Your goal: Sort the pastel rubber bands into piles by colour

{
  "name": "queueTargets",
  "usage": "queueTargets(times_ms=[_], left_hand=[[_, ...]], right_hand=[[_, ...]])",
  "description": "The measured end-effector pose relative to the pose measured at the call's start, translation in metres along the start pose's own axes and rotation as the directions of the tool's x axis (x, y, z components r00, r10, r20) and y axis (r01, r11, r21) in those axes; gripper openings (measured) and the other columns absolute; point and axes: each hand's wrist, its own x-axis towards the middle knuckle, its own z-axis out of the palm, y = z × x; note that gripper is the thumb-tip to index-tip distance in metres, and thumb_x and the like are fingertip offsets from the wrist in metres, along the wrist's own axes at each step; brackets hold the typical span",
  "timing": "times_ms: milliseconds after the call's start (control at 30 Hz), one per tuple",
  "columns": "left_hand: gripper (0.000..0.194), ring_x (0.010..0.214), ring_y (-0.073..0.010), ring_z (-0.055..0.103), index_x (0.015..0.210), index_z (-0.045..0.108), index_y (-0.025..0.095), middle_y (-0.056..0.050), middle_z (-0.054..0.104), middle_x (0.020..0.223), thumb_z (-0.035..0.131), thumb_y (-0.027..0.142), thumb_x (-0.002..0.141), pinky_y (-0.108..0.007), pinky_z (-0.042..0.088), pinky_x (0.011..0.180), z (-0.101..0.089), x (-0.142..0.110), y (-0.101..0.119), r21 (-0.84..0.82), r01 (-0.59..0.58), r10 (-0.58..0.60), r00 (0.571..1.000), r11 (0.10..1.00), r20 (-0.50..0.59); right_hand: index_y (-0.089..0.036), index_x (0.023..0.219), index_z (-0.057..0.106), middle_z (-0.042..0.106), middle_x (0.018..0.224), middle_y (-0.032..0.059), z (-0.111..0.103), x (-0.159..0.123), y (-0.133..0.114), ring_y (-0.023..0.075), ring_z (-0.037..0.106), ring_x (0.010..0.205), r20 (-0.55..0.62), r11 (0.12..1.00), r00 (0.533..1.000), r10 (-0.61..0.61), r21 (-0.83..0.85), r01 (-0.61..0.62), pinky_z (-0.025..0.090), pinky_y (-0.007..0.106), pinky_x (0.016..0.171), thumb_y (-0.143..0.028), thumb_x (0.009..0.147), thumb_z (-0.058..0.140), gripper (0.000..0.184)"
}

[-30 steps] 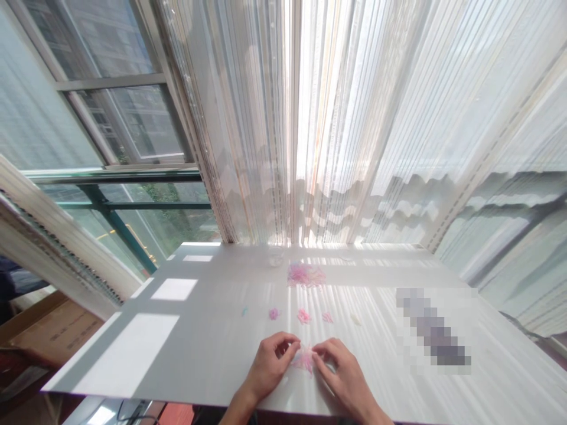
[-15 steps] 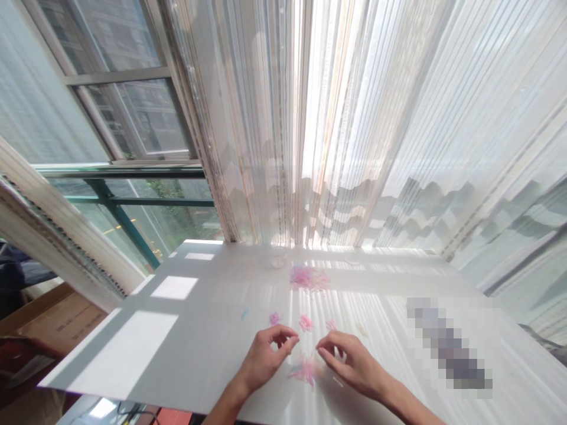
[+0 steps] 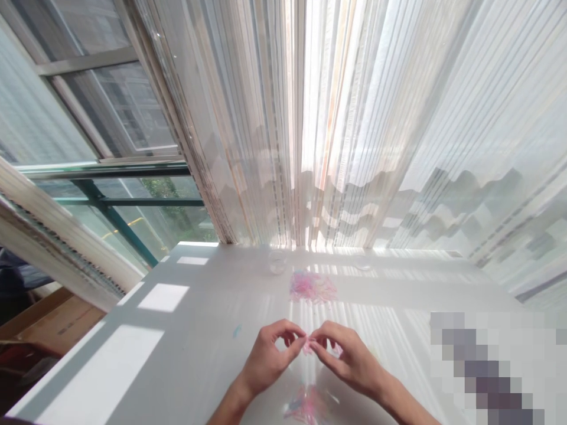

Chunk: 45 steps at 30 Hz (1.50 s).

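Note:
My left hand (image 3: 270,357) and my right hand (image 3: 349,357) meet at the fingertips above the middle of the white table (image 3: 208,330). Each has thumb and forefinger pinched; what they hold, if anything, is too small to make out. Small pink pieces (image 3: 307,349) show just below the fingertips, partly hidden by them. Nearer to me lies a loose pile of thin pink, purple and bluish strips (image 3: 305,406). A larger pile of similar strips (image 3: 312,286) is spread beyond my hands. One small teal piece (image 3: 237,330) rests apart, left of my left hand.
At the back of the table stands a clear round container (image 3: 278,263), with a flat clear disc (image 3: 362,266) to its right. Striped sheer curtains (image 3: 305,147) hang along the far edge. A cardboard box (image 3: 66,324) is at the left. A blurred patch (image 3: 487,369) covers the right.
My hands have come together from a small gap until the fingertips meet. The view has shifted, so the near pile sits lower in the picture.

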Motion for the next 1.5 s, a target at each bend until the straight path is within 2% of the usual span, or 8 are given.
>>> queueTargets(times_ms=[133, 400, 767, 1167, 1500], left_hand=[[0.012, 0.070, -0.0141, 0.064, 0.085, 0.075, 0.020, -0.002, 0.073, 0.077, 0.069, 0.030, 0.089, -0.023, 0.054, 0.070, 0.001, 0.009, -0.004, 0.019, -0.024, 0.024, 1.000, 1.000, 0.009], [0.010, 0.069, -0.0140, 0.064, 0.085, 0.072, 0.020, -0.003, 0.072, 0.077, 0.068, 0.028, 0.089, -0.024, 0.056, 0.069, 0.005, 0.015, -0.011, 0.004, -0.074, 0.073, 0.997, 0.997, 0.034], [0.007, 0.065, -0.0137, 0.064, 0.085, 0.074, 0.021, -0.003, 0.074, 0.076, 0.072, 0.028, 0.086, -0.023, 0.056, 0.066, 0.009, 0.014, -0.017, -0.001, -0.067, 0.067, 0.996, 0.998, 0.051], [0.012, 0.059, -0.0137, 0.062, 0.083, 0.078, 0.022, -0.003, 0.075, 0.072, 0.072, 0.033, 0.086, -0.023, 0.053, 0.058, 0.007, 0.017, -0.016, 0.038, -0.048, 0.046, 0.998, 0.998, 0.042], [0.010, 0.056, -0.0124, 0.060, 0.081, 0.078, 0.022, -0.002, 0.073, 0.068, 0.072, 0.028, 0.086, -0.022, 0.047, 0.054, 0.006, 0.017, -0.019, 0.054, -0.072, 0.071, 0.997, 0.996, 0.027]], right_hand=[[-0.021, 0.093, 0.070, 0.068, 0.075, 0.0019, 0.001, -0.001, 0.009, 0.0133, 0.063, 0.067, -0.029, 0.999, 0.999, -0.030, -0.033, 0.029, 0.049, 0.024, 0.062, -0.032, 0.101, 0.056, 0.020], [-0.021, 0.101, 0.070, 0.069, 0.076, 0.0029, -0.004, -0.007, 0.018, 0.0147, 0.065, 0.070, -0.057, 0.991, 0.996, -0.075, -0.119, 0.068, 0.051, 0.025, 0.065, -0.026, 0.101, 0.056, 0.015], [-0.021, 0.101, 0.069, 0.067, 0.073, 0.0027, -0.004, -0.008, 0.021, 0.0148, 0.063, 0.064, -0.112, 0.960, 0.976, -0.189, -0.231, 0.159, 0.050, 0.026, 0.059, -0.021, 0.101, 0.056, 0.013], [-0.023, 0.103, 0.069, 0.069, 0.071, 0.0031, -0.004, -0.006, 0.019, 0.0155, 0.063, 0.061, -0.122, 0.948, 0.969, -0.216, -0.265, 0.178, 0.049, 0.026, 0.056, -0.019, 0.099, 0.057, 0.013], [-0.021, 0.100, 0.068, 0.068, 0.071, 0.0031, -0.001, -0.007, 0.022, 0.0156, 0.062, 0.061, -0.107, 0.929, 0.966, -0.237, -0.316, 0.193, 0.049, 0.027, 0.056, -0.021, 0.101, 0.055, 0.013]])
